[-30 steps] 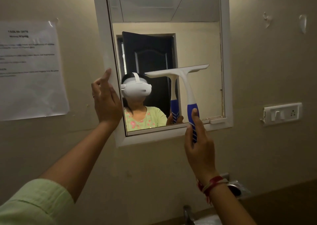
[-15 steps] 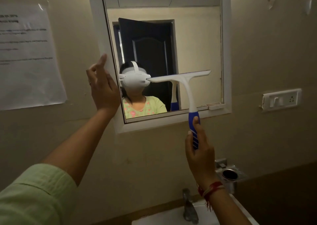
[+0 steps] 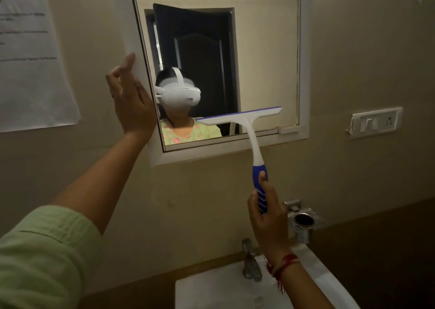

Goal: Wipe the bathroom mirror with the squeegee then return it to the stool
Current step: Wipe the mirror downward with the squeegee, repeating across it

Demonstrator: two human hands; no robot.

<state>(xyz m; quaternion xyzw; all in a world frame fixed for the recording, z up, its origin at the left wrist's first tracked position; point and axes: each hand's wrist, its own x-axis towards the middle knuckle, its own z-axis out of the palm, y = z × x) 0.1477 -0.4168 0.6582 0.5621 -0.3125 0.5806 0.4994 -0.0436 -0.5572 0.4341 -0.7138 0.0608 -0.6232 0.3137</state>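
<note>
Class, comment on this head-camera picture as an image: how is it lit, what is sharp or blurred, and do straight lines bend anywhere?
Head view: dim, warm light, the lower right falling into shadow; the squeegee and the right hand are sharp; the print on the paper notice is too blurred to read; the mirror frame leans and bows slightly, wide-angle distortion; no strong glare on the mirror glass.

We see a white, smooth plastic squeegee (image 3: 244,129) with a glossy blue ribbed grip, against the reflective glass mirror (image 3: 263,61) in its matt white frame. The beige wall (image 3: 353,49) looks matt and slightly rough. The metal tap (image 3: 250,261) shines dully over the glossy white basin (image 3: 211,292). Our pale green cloth sleeve (image 3: 42,257) looks soft.
</note>
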